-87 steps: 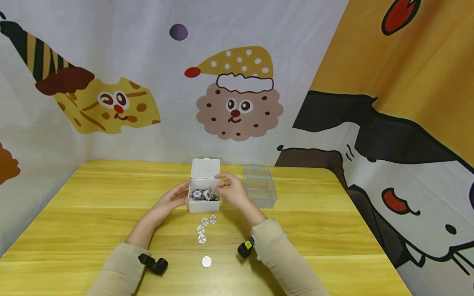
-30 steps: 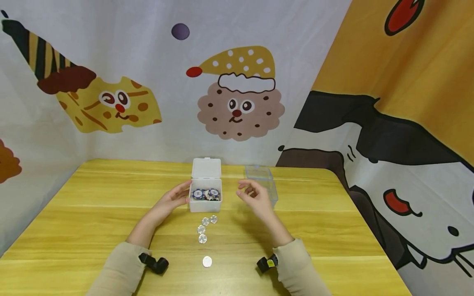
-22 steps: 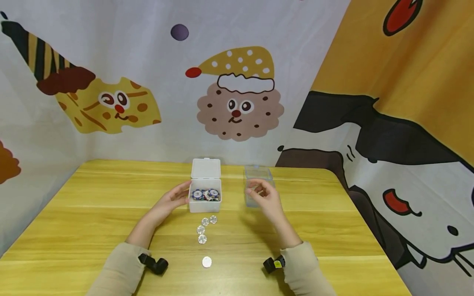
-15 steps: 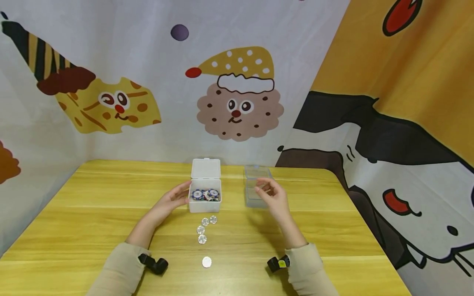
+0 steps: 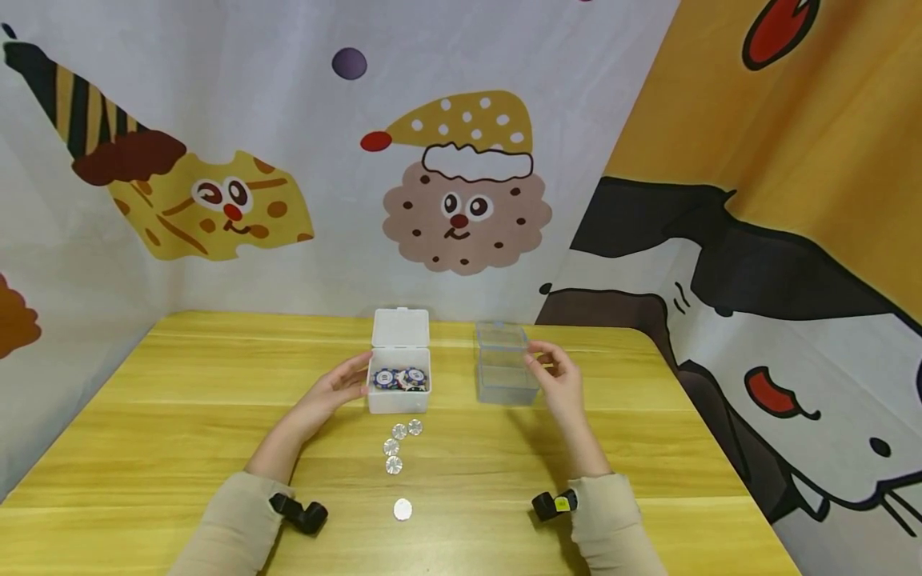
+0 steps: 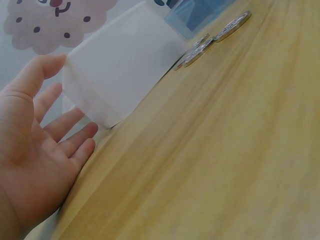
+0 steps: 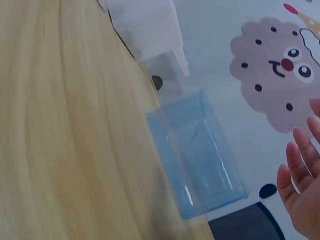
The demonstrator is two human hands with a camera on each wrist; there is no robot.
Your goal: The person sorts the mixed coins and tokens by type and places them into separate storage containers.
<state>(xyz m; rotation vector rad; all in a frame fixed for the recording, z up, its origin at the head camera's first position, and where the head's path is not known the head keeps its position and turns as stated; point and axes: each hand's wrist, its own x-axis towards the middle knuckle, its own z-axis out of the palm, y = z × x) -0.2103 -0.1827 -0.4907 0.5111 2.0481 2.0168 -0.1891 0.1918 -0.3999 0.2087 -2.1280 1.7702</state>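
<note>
My left hand [image 5: 333,392] rests against the left side of an open white plastic box [image 5: 399,402]. In the left wrist view the thumb of this hand [image 6: 40,160] touches the box's corner, and its other fingers spread loosely along the side. Several blue-and-white poker chips [image 5: 385,379] lie inside the box. At the right side of a clear plastic box [image 5: 507,394] with its lid raised hovers my right hand [image 5: 562,380], fingers loosely bent and nothing visible in them. The right wrist view shows that hand [image 7: 302,185] apart from the clear box [image 7: 197,155].
Several silver coins [image 5: 392,465] lie in a crooked line in front of the white box. A plain pale disc [image 5: 402,510] sits nearer the front of the wooden table [image 5: 180,400]. A printed cloth [image 5: 288,96] hangs behind the table's back edge.
My right hand has left the chips in the white box and moved right, passing across the clear box to its right side. The left hand has stayed put.
</note>
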